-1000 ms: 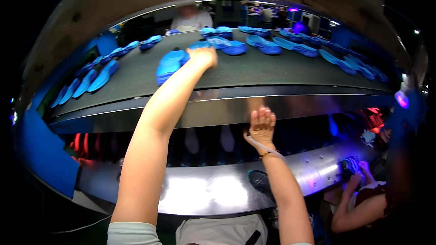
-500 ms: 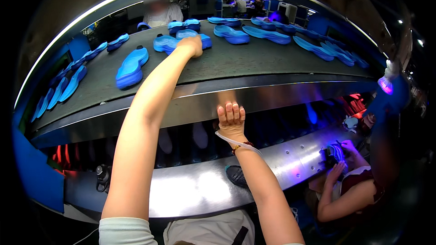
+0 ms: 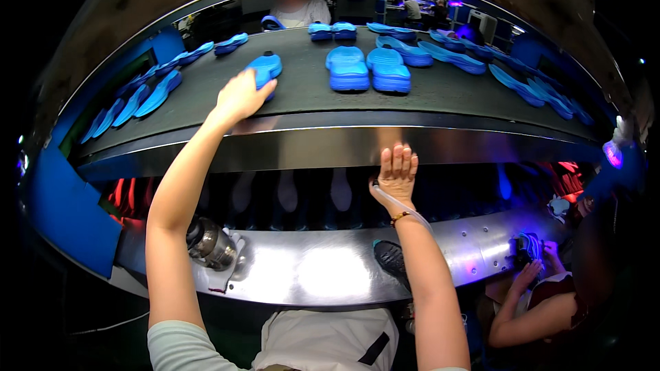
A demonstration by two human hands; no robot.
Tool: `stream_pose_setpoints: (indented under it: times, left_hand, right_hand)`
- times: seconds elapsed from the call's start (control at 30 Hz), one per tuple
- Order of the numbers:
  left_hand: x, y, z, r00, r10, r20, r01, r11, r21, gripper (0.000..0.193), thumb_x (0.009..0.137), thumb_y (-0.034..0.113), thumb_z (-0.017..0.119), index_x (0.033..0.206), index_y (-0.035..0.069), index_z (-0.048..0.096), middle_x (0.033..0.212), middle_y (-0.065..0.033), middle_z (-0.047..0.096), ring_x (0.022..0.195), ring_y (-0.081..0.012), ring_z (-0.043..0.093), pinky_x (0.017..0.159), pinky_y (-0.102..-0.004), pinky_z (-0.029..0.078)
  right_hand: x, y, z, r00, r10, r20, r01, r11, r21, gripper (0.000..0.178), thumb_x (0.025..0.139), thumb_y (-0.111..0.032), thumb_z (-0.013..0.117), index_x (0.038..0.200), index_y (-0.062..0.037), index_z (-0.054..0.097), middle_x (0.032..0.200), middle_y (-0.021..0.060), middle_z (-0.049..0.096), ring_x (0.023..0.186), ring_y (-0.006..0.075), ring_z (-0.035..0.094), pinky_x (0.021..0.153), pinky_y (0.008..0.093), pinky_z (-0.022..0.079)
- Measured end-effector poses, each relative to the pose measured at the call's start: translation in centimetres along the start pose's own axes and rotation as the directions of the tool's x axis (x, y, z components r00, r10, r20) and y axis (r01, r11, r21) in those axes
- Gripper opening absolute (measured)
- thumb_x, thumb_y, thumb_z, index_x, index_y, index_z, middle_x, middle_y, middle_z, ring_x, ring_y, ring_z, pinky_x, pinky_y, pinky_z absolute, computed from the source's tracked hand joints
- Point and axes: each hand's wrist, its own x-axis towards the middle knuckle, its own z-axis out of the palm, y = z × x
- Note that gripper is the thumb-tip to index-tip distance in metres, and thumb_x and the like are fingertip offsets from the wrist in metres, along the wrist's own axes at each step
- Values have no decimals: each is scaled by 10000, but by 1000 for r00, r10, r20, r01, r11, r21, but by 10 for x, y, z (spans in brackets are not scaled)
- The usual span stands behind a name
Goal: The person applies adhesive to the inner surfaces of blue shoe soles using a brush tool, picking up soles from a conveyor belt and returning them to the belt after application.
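Observation:
My left hand (image 3: pixel 242 96) is closed around the near end of a blue shoe sole (image 3: pixel 265 67) on the dark conveyor belt (image 3: pixel 295 89). Its thumb lies on the right side of the sole, and the palm hides the near end. To the right of it, a blue sole (image 3: pixel 347 69) and another blue sole (image 3: pixel 389 70) lie side by side, apart from my hands. My right hand (image 3: pixel 397 173) holds nothing; its fingers are stretched out flat against the steel front edge (image 3: pixel 323 148) of the belt. A bracelet and a pale cord circle that wrist.
More blue soles (image 3: pixel 158 93) line the belt's left and right. On the steel shelf (image 3: pixel 302 268) below are a dark bottle (image 3: pixel 213 244) on a cloth and a black shoe (image 3: pixel 390 258). A co-worker (image 3: pixel 533 302) handles a shoe at lower right; another person (image 3: pixel 299 10) is behind the belt.
My left hand has left the middle pair of soles and moved left onto the single sole. The pair now stands lined up. The view has shifted; my right hand stays at the steel edge.

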Motion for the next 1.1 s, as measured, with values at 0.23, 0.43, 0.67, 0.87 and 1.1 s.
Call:
stream_pose_setpoints:
  times: [0.23,0.43,0.67,0.87,1.1]
  left_hand:
    - [-112,-48,-8,866,-101,-489,-293,692,-660,271,832,261,553,916,4,545,998,-140,550,894,-211,524,831,-312,400]
    - [-179,-22,-1,910,-19,415,357,-477,-803,400,737,23,504,1128,-23,429,957,-92,562,884,-192,573,798,-300,475]
    - [-301,-36,100,906,421,48,422,-887,-186,824,753,473,569,1320,-10,217,1223,-260,394,1038,-420,480,952,-544,321]
    - [-316,16,127,633,436,639,714,-648,-265,876,738,694,366,1341,69,249,1266,-227,393,1148,-351,416,981,-474,311]
    - [-305,64,114,633,522,572,691,-714,-114,986,673,819,114,1324,101,295,1184,-221,460,1054,-376,488,911,-497,381]
  right_hand:
    - [22,-16,-76,938,95,333,-211,920,331,759,624,-91,549,1320,0,260,1384,213,198,1277,371,199,1038,449,192]
    - [-51,-19,-112,649,324,688,-745,451,491,289,818,-181,572,1050,-8,582,1016,165,592,739,165,611,612,253,474]
    - [-95,-24,-180,131,330,935,-780,-547,303,263,875,-133,501,1028,75,554,987,155,597,786,166,614,680,218,500]
    - [-73,-36,-197,319,207,925,-581,-728,363,240,779,23,532,1018,27,548,1048,178,571,895,232,588,745,312,508]
    - [-43,-65,-170,285,93,954,-589,-768,251,235,800,-16,524,1025,49,547,995,168,597,896,216,594,833,307,473]
